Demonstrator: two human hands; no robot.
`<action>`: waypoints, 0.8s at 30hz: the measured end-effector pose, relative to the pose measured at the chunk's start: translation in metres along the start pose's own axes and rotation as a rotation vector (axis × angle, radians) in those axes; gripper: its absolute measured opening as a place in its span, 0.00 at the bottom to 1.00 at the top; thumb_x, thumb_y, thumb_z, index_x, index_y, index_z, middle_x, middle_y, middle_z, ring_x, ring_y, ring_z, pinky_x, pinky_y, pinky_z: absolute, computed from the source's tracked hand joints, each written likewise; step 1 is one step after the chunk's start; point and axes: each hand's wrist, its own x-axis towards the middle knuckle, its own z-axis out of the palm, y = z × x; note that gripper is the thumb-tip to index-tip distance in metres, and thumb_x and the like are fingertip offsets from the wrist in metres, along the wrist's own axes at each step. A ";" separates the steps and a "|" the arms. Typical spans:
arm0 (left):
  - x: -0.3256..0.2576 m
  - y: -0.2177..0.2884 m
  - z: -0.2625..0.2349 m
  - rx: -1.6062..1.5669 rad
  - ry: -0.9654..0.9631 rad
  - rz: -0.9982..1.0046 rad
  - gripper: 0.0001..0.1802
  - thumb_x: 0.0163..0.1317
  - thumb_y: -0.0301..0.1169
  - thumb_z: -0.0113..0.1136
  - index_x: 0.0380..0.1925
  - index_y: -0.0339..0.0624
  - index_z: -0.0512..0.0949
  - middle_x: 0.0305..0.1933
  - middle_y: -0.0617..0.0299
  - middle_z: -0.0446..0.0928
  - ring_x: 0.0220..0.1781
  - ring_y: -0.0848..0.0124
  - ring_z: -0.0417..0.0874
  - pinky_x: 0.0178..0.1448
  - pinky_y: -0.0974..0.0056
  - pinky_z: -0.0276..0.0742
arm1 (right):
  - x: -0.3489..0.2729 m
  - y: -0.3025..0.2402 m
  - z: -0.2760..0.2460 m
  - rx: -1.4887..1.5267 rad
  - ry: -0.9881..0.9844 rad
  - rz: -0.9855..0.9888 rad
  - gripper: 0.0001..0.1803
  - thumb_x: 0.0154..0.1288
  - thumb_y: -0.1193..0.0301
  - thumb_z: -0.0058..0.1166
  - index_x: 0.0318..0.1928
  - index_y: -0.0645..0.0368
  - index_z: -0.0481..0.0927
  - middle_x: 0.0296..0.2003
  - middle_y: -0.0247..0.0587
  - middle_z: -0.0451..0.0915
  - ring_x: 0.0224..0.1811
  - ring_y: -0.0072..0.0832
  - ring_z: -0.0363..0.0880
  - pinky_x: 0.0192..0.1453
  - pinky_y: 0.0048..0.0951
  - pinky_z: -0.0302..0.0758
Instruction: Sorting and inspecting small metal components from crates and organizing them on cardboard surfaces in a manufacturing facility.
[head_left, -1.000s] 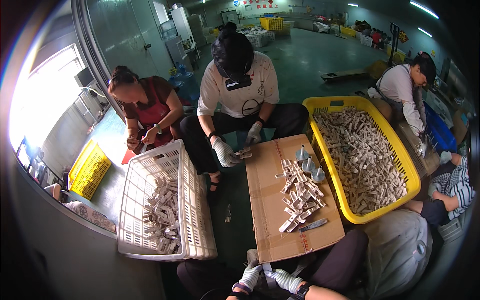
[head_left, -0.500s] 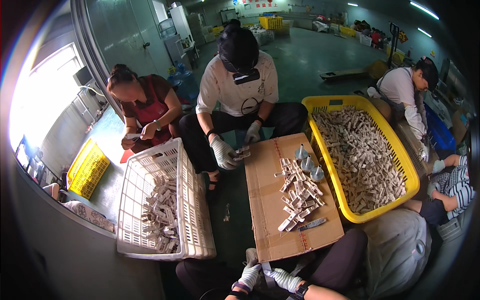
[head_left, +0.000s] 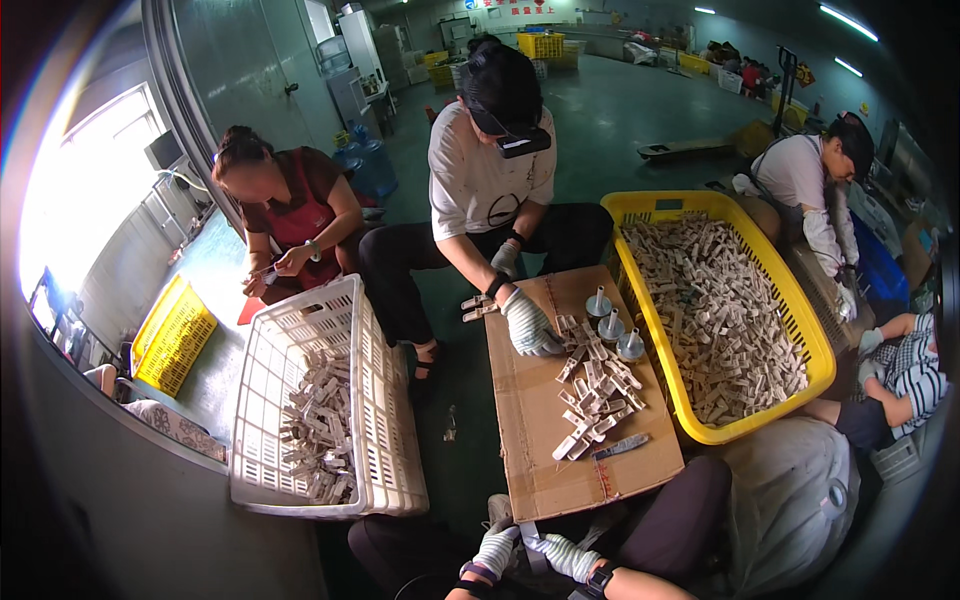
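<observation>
From the head view, your two hands sit at the very near edge, both in knitted work gloves. Your left hand point(head_left: 497, 550) and right hand point(head_left: 570, 557) meet just below the near edge of the cardboard sheet point(head_left: 560, 470), close together around a small grey strip-like part point(head_left: 528, 537). The fingers of both hands curl in on it, so it looks pinched between them, though the rim of the picture bends too much to be sure of the grip.

The cardboard lies flat on the floor as a work surface, brown, creased and taped at the near edge. On it, further from you, is a loose heap of pale, blocky little parts point(head_left: 597, 395), likely tipped there so they stay within reach. Beyond them stand three small grey funnel-shaped pieces point(head_left: 611, 322), upright.

To the right, touching the cardboard, a yellow plastic crate point(head_left: 815, 345) with slotted walls holds a thick layer of the same pale parts. To the left, a white lattice basket point(head_left: 375, 440) holds a smaller pile.

Across from you, a person in a white shirt presses a gloved hand point(head_left: 528, 322) onto the far end of the heap.
</observation>
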 end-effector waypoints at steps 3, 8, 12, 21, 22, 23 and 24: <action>-0.007 0.009 0.012 0.012 -0.007 -0.012 0.22 0.64 0.24 0.53 0.59 0.35 0.72 0.50 0.55 0.79 0.49 0.67 0.81 0.54 0.67 0.78 | 0.000 0.008 -0.006 -0.029 0.053 -0.006 0.16 0.72 0.62 0.50 0.50 0.59 0.80 0.41 0.29 0.81 0.44 0.20 0.75 0.53 0.25 0.71; -0.014 0.013 0.014 -0.006 0.013 -0.046 0.21 0.65 0.24 0.52 0.59 0.38 0.73 0.50 0.56 0.80 0.48 0.67 0.81 0.53 0.66 0.79 | 0.003 0.013 -0.006 -0.026 0.002 -0.108 0.16 0.72 0.63 0.50 0.50 0.60 0.80 0.41 0.29 0.80 0.44 0.20 0.75 0.53 0.25 0.72; -0.013 0.011 0.016 -0.007 -0.010 -0.037 0.21 0.65 0.24 0.52 0.59 0.37 0.72 0.50 0.55 0.79 0.49 0.67 0.81 0.54 0.66 0.78 | 0.007 0.023 -0.011 -0.038 0.035 -0.075 0.17 0.72 0.62 0.50 0.50 0.61 0.80 0.41 0.31 0.81 0.45 0.22 0.76 0.53 0.26 0.72; 0.012 -0.018 -0.009 0.000 -0.026 0.045 0.19 0.64 0.25 0.55 0.55 0.43 0.77 0.44 0.59 0.81 0.43 0.68 0.83 0.48 0.67 0.80 | 0.004 0.014 -0.005 -0.105 0.066 -0.051 0.18 0.72 0.60 0.50 0.50 0.60 0.81 0.40 0.34 0.82 0.44 0.23 0.77 0.52 0.29 0.72; 0.012 -0.017 -0.006 0.019 -0.016 0.039 0.19 0.64 0.25 0.54 0.55 0.43 0.77 0.44 0.59 0.81 0.43 0.68 0.83 0.48 0.67 0.80 | 0.005 0.019 -0.008 -0.107 0.069 -0.054 0.18 0.72 0.60 0.50 0.50 0.60 0.81 0.40 0.34 0.82 0.44 0.23 0.77 0.52 0.29 0.72; 0.013 -0.016 -0.003 0.038 -0.006 0.034 0.19 0.64 0.25 0.54 0.55 0.42 0.76 0.44 0.59 0.81 0.43 0.68 0.83 0.48 0.67 0.80 | 0.004 0.024 -0.010 -0.146 0.091 -0.105 0.18 0.71 0.60 0.50 0.49 0.60 0.81 0.39 0.35 0.83 0.43 0.24 0.77 0.52 0.30 0.72; 0.014 -0.015 -0.001 0.039 -0.010 0.036 0.19 0.64 0.25 0.54 0.55 0.42 0.76 0.44 0.59 0.81 0.43 0.68 0.83 0.48 0.67 0.80 | 0.005 0.028 -0.013 -0.186 0.112 -0.155 0.17 0.71 0.60 0.51 0.49 0.60 0.82 0.38 0.36 0.83 0.42 0.25 0.78 0.52 0.30 0.72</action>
